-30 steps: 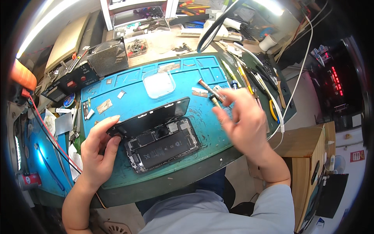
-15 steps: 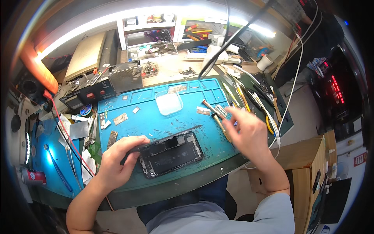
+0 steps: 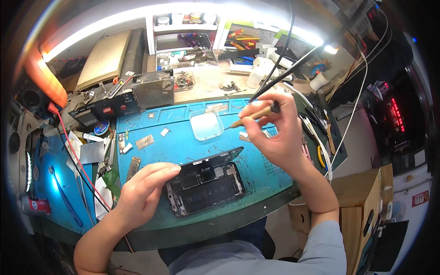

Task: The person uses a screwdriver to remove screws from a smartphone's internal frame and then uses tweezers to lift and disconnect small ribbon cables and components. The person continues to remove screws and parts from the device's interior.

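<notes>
An opened phone (image 3: 208,192) lies on the blue work mat (image 3: 178,146), its battery and inner parts showing. Its dark screen panel (image 3: 213,158) stands tilted up along the phone's far edge. My left hand (image 3: 143,189) is closed on the panel's left end, fingers on top; the thumb's contact is partly hidden. In my right hand (image 3: 282,135) is a screwdriver (image 3: 250,118) with a brownish-gold handle, pinched between thumb and fingers. The screwdriver's tip points left, at the right rim of a small clear, white-bottomed dish (image 3: 204,123) beyond the phone.
Small circuit boards (image 3: 134,167) and metal pieces lie left of the phone. Pliers with yellow handles (image 3: 319,155) and white cables (image 3: 321,137) lie at the right. A black cable (image 3: 286,71) hangs overhead. A power supply box (image 3: 107,110) stands back left.
My right hand has lifted the screwdriver from the tools on the right side of the mat and moved it left to the dish. The screen panel is tilted higher.
</notes>
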Demonstrator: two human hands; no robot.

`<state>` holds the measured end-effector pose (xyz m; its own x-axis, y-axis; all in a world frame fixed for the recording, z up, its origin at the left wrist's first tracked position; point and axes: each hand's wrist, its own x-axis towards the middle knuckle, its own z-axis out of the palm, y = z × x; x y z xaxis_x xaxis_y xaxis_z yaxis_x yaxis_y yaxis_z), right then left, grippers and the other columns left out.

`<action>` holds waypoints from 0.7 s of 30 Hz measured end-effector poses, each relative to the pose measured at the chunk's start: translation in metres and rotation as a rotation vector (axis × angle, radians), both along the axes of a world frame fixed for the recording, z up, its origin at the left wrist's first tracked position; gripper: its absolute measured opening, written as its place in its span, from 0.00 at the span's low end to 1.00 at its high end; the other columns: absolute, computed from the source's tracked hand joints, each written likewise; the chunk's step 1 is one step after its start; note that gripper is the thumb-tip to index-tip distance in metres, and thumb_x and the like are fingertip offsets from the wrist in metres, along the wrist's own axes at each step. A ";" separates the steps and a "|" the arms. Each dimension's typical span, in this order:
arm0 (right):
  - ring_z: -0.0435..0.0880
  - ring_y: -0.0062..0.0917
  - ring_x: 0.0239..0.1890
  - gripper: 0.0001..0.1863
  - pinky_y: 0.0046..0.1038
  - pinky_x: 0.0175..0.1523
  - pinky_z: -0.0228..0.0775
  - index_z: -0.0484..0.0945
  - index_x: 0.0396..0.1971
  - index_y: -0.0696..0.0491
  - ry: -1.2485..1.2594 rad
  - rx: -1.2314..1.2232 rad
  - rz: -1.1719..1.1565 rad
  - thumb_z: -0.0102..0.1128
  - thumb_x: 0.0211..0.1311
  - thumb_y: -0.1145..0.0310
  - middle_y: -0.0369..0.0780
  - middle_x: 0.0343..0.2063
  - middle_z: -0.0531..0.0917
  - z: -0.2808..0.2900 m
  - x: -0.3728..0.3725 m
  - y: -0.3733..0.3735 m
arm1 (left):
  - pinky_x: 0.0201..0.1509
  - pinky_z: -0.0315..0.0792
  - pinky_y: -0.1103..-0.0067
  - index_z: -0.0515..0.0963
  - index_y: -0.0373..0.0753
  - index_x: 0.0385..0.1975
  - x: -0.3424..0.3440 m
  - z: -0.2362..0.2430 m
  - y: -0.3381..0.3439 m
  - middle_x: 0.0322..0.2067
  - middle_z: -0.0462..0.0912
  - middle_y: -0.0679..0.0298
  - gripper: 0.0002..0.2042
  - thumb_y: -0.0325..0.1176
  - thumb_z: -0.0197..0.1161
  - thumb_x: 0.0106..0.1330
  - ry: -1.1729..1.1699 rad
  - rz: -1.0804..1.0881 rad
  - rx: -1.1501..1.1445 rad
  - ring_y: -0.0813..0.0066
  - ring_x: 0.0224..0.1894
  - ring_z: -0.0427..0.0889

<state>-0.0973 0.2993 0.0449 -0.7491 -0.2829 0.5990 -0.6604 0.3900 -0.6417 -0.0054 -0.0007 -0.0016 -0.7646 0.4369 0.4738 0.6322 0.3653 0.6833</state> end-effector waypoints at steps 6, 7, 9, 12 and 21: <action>0.88 0.20 0.33 0.24 0.21 0.34 0.80 0.68 0.60 0.59 0.183 0.084 0.078 0.62 0.66 0.78 0.40 0.35 0.88 -0.029 -0.019 0.002 | 0.57 0.79 0.68 0.76 0.37 0.58 0.001 0.003 -0.001 0.52 0.82 0.49 0.27 0.08 0.56 0.58 -0.041 -0.016 0.021 0.53 0.52 0.84; 0.88 0.21 0.33 0.24 0.22 0.35 0.81 0.68 0.60 0.59 0.188 0.078 0.088 0.63 0.66 0.78 0.41 0.35 0.88 -0.032 -0.021 0.003 | 0.57 0.79 0.68 0.76 0.37 0.58 0.001 0.002 -0.001 0.52 0.82 0.49 0.27 0.08 0.56 0.58 -0.041 -0.017 0.027 0.53 0.53 0.84; 0.89 0.22 0.34 0.24 0.22 0.37 0.82 0.68 0.60 0.59 0.199 0.067 0.107 0.63 0.67 0.78 0.41 0.35 0.88 -0.037 -0.024 0.005 | 0.57 0.80 0.68 0.76 0.36 0.58 0.001 0.001 0.000 0.52 0.82 0.49 0.27 0.07 0.56 0.57 -0.040 -0.021 0.038 0.52 0.53 0.84; 0.90 0.25 0.35 0.26 0.24 0.39 0.83 0.66 0.63 0.60 0.159 0.094 0.122 0.63 0.67 0.79 0.43 0.37 0.88 -0.041 -0.027 0.004 | 0.57 0.80 0.68 0.76 0.36 0.58 0.001 0.000 -0.001 0.52 0.82 0.49 0.27 0.07 0.55 0.57 -0.045 -0.018 0.041 0.52 0.53 0.84; 0.90 0.26 0.35 0.28 0.23 0.38 0.83 0.65 0.64 0.61 0.195 0.112 0.091 0.62 0.66 0.79 0.43 0.37 0.88 -0.038 -0.028 0.003 | 0.56 0.80 0.68 0.77 0.37 0.57 0.000 0.000 0.000 0.52 0.82 0.49 0.27 0.08 0.55 0.57 -0.056 -0.013 0.058 0.52 0.52 0.84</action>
<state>-0.1255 0.3018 0.0072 -0.5906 -0.4166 0.6911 -0.8033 0.3851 -0.4544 -0.0052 -0.0010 -0.0015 -0.7852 0.4200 0.4550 0.5966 0.3166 0.7374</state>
